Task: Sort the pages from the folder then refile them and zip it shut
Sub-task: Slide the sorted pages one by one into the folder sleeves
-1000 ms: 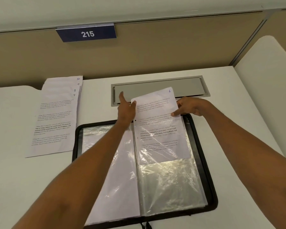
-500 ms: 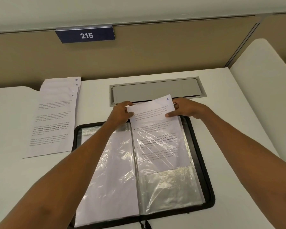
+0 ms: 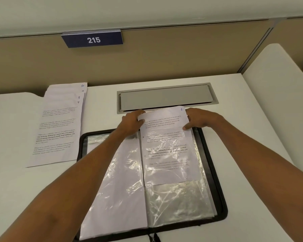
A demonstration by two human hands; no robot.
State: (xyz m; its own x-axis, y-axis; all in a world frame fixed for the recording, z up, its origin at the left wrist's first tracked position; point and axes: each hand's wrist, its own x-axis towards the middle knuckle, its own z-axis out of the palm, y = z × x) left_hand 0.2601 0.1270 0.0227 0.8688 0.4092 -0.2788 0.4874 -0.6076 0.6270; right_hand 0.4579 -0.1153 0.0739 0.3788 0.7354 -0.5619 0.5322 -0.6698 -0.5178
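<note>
Two grips: left hand (image 3: 132, 122), right hand (image 3: 199, 119) pinch top corners of page 6 (image 3: 164, 119), partly inside right sleeve (image 3: 178, 201) of folder (image 3: 215, 172), top out at 12 o'clock. Risk: uneven push crumples page.

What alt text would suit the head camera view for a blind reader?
A person's left hand and right hand hold the top corners of a white printed page numbered 6, partly slid into a clear plastic sleeve of an open black zip folder on a white desk. A stack of white printed pages lies to the left.
</note>
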